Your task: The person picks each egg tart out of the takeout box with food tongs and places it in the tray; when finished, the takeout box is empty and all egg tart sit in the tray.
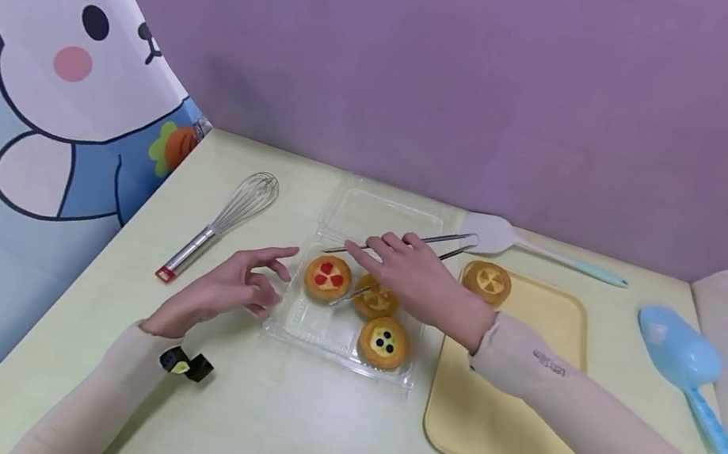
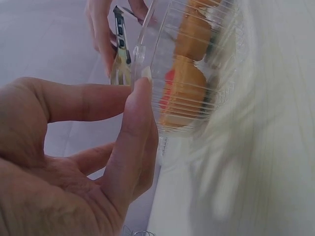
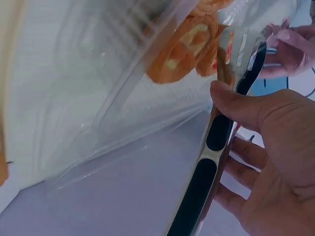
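In the head view my right hand (image 1: 409, 279) holds metal tongs (image 1: 456, 238) over a clear plastic box (image 1: 312, 323). The thumb presses one arm of the tongs (image 3: 194, 191), which has dark grip pads. Below the spread tips, the box holds a tart with red pieces (image 1: 328, 279), a tart with yellow wedges (image 1: 375, 298) and a tart with three dark berries (image 1: 384, 343). My left hand (image 1: 231, 285) is beside the box's left edge, fingers loosely bent with nothing between them. Whether its fingertips touch the rim I cannot tell.
A yellow tray (image 1: 499, 410) lies right of the box, with another wedge-topped tart (image 1: 488, 281) at its far left corner. A spatula (image 1: 489, 233) is behind it, a blue scoop (image 1: 679, 348) at the far right. A whisk (image 1: 220, 223) lies at left. The box's lid (image 1: 388, 211) is folded back.
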### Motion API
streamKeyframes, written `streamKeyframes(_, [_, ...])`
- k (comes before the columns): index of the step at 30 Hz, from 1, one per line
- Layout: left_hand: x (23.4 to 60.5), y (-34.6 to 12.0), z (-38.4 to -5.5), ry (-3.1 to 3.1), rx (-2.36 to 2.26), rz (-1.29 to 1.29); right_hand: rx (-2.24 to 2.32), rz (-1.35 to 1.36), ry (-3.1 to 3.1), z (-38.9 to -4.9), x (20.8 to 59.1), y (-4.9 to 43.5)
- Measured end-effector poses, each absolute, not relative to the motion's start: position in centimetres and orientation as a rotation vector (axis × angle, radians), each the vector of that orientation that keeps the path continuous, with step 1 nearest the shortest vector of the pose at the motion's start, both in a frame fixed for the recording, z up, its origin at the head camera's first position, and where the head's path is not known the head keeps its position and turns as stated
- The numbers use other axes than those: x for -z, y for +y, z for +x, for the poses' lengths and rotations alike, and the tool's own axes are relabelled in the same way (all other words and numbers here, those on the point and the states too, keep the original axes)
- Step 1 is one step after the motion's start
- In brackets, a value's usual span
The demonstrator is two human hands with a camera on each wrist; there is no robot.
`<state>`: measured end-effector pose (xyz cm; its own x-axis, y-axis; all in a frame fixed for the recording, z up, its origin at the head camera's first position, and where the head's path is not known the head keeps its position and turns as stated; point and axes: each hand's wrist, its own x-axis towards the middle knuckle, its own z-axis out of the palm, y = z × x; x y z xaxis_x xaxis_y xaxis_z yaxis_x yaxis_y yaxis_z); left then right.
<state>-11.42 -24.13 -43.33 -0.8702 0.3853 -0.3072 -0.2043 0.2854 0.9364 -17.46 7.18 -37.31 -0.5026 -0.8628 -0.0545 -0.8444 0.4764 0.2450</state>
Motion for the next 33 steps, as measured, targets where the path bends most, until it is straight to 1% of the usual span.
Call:
streamKeyframes(14, [43.4, -23.8, -11.4, 2.083, -1.609, 0.176, 0.394, 1.545, -2.655, -17.1, 38.3, 5.6])
streamKeyframes(27, [43.2, -23.9, -11.3, 2.077, -1.621, 0.148, 0.455, 1.597, -2.638, -14.5, 37.7, 6.1])
streamKeyframes(33, [43.4, -23.8, -11.3, 2.078, -1.627, 0.147, 0.41, 1.584, -2.614, -14.4, 37.9, 6.3])
